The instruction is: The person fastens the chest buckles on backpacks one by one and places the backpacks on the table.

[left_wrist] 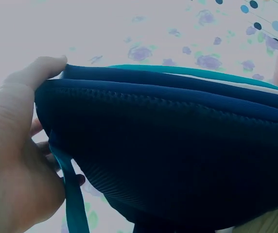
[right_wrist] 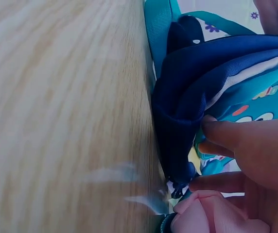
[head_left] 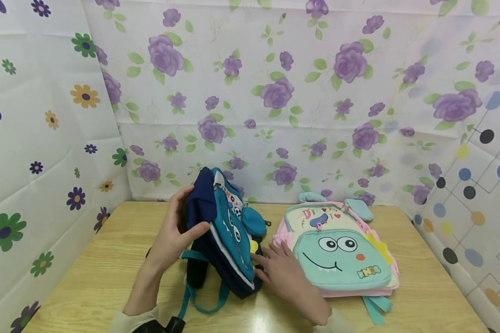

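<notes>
Grips tilted navy-and-teal backpack (head_left: pixel 227 233) with left hand (head_left: pixel 176 236) | touches its lower edge with loosely extended right hand (head_left: pixel 286 273) | beside pink-and-mint backpack (head_left: pixel 341 256) on wooden table (head_left: pixel 96 277)

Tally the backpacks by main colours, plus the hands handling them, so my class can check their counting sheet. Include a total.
Navy-and-teal backpack: 1
Pink-and-mint backpack: 1
Hands (left hand, right hand): 2
Total: 4
</notes>
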Demonstrator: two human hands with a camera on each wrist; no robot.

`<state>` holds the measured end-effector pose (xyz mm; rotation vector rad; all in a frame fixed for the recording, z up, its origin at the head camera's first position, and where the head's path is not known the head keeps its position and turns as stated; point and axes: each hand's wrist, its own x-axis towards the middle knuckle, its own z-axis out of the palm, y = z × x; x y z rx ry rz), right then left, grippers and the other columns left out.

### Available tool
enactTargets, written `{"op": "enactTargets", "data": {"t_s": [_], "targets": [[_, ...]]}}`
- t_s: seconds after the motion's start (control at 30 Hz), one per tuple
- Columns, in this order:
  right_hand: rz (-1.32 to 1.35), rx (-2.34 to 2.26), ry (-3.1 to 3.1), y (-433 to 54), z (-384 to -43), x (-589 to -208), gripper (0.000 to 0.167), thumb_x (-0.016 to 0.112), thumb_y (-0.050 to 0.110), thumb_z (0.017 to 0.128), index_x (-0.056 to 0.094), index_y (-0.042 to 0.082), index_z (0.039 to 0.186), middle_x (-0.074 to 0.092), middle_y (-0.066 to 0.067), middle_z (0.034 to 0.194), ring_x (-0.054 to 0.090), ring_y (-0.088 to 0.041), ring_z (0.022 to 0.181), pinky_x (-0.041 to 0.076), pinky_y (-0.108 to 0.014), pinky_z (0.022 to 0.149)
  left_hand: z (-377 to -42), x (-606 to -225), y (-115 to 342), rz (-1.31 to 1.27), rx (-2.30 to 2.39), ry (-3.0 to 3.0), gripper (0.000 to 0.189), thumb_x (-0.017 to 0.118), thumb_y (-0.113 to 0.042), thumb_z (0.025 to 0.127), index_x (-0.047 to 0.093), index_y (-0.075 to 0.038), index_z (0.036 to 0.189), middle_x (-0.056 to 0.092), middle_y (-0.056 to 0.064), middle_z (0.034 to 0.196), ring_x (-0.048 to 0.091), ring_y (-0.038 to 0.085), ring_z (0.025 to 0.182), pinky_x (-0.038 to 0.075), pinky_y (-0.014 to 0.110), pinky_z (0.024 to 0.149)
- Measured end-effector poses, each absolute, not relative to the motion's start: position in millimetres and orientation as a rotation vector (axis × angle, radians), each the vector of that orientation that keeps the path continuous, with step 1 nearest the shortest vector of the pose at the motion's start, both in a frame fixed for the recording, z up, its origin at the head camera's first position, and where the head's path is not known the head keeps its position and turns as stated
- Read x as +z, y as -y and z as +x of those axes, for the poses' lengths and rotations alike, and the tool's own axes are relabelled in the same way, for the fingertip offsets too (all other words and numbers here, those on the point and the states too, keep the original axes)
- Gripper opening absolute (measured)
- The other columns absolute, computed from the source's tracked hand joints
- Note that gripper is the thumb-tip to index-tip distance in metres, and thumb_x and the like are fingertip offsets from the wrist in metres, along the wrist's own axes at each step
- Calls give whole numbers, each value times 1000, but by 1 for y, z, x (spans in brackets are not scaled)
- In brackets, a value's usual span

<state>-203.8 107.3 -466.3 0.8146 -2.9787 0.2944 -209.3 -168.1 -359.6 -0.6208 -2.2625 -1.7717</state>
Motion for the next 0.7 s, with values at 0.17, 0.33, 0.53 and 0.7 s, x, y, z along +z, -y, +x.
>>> {"op": "enactTargets", "data": {"t_s": [0.17,0.33,0.53,0.7], "targets": [[821,277,2968,-106,-205,-467,41,50,44,103,57,29,140,60,-7,139,47,-35,138,24,-60,118,-208,-360,161,-644,-1730,2294,90,74,-13,88,21,-38,156,14,-8,165,21,25,151,24,62,116],[817,291,2980,-102,-204,-468,41,45,44,104,57,31,141,60,-5,139,46,-35,138,24,-61,118,-207,-362,155,-631,-1664,2318,97,79,-18,85,17,-42,156,9,-13,165,11,25,154,22,68,114],[914,369,2895,-108,-207,-462,36,52,36,103,65,21,133,68,-3,124,56,-29,125,36,-53,113,-206,-363,152,-624,-1615,2313,98,80,-20,83,18,-43,156,11,-15,165,9,24,155,25,70,112],[937,533,2789,-121,-211,-447,28,60,28,100,71,11,119,72,-2,110,64,-18,101,52,-40,93,-204,-364,150,-645,-1583,2304,98,81,-18,83,21,-42,156,14,-15,164,11,24,154,25,70,112]]}}
